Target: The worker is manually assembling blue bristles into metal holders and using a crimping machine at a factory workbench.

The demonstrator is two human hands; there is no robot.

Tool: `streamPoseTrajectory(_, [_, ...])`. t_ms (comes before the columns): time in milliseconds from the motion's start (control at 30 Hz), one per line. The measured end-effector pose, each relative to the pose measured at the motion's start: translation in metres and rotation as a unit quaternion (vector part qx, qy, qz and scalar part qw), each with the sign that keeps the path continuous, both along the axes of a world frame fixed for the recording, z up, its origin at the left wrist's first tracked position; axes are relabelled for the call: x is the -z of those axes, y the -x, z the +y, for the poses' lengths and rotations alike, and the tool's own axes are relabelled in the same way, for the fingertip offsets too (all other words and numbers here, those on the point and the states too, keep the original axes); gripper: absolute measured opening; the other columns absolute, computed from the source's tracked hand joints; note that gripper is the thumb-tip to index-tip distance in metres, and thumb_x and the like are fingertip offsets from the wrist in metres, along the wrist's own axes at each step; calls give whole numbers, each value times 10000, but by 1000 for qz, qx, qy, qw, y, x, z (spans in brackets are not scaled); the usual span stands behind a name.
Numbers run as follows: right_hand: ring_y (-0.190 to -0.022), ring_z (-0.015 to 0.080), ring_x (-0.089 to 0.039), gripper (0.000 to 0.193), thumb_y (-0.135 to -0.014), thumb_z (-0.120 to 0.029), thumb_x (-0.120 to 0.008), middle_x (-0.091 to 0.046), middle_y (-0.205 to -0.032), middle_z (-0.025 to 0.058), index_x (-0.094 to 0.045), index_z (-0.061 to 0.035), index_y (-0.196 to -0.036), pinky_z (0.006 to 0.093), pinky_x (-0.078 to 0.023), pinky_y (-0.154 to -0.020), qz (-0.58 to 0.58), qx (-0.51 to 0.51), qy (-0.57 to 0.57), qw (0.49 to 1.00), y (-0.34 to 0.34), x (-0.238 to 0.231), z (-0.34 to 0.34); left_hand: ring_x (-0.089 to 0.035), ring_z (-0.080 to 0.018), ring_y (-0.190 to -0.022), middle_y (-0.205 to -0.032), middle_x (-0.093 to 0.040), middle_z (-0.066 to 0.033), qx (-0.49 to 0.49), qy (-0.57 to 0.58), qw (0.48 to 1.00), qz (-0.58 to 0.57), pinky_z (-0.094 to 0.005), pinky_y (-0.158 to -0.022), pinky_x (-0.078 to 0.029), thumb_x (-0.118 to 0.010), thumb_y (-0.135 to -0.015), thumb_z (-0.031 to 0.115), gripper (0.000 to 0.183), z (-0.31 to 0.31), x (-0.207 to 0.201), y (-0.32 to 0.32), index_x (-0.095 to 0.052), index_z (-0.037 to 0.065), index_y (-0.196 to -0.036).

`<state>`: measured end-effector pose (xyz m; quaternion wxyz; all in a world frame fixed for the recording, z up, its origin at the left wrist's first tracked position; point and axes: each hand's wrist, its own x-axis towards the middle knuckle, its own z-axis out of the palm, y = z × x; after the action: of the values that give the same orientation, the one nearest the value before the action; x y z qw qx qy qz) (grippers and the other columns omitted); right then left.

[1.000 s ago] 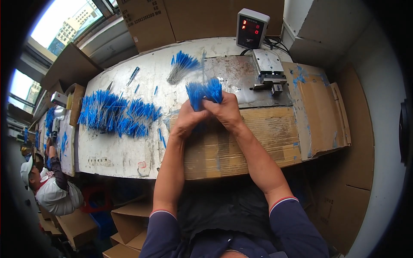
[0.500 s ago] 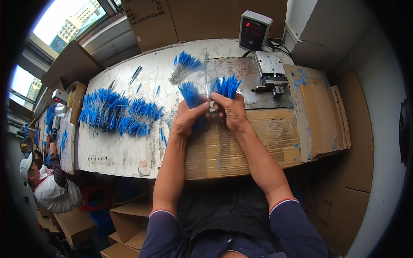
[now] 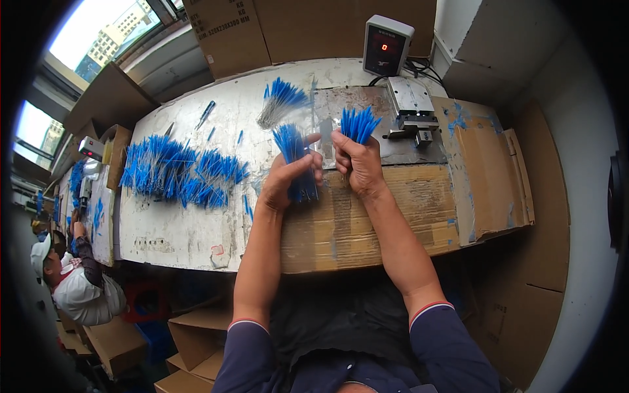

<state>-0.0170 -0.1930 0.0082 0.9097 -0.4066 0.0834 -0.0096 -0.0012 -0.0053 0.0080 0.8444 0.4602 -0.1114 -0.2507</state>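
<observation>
My left hand (image 3: 292, 178) is closed around a bundle of thin, pale wire-like pieces with blue ends (image 3: 288, 141). The bundle stands nearly upright, its lower part showing below the fingers. Just to the right, my right hand (image 3: 361, 164) grips a second, tighter bundle of the same pieces, blue tips (image 3: 359, 124) up. Its thumb lies along the left side, and the pieces' lower ends are mostly hidden by the palm. A narrow gap parts the two hands over the front of the table. Beyond them lies a fanned bundle (image 3: 284, 101) with its blue ends pointing away.
A large pile of blue-ended pieces (image 3: 160, 167) covers the table's left. At the right stand a small metal fixture (image 3: 413, 111) and a display box (image 3: 388, 46) with a red readout. Cardboard (image 3: 393, 209) lines the front edge. A person (image 3: 78, 281) works at the far left.
My right hand has moved slightly right with its bundle, away from the left hand. The fingers of my left hand have loosened and spread a little. The red readout on the display box has changed.
</observation>
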Motion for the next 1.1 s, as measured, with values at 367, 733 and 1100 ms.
streamPoseTrajectory(367, [-527,180,-660,230,-926,-49,-725,-658,-709,102,-654,54,-1120,285,-522,-413,6,-166,81,983,11,-27,4,-693,-211,-779,-942,-674,-111,40,-23,999,7,-355,-702,-607,-710,-925,155,691,5,-1,5,-410,-25,-1521])
streamPoseTrajectory(733, [-493,90,-542,127,-928,-72,-612,-612,-666,24,-718,-3,-929,252,-459,-421,-12,-49,131,990,4,-14,5,-739,-228,-828,-971,-730,-155,-7,-44,999,-8,-350,-770,-616,-744,-931,140,733,1,0,-2,-354,-78,-1513])
streamPoseTrajectory(1100, [-470,109,-576,142,-897,-62,-767,-643,-686,42,-712,24,-997,263,-466,-393,-22,-124,142,982,8,-7,9,-738,-216,-797,-948,-723,-128,40,-99,994,-30,-332,-730,-621,-770,-910,118,498,1,7,1,-553,-27,-1334])
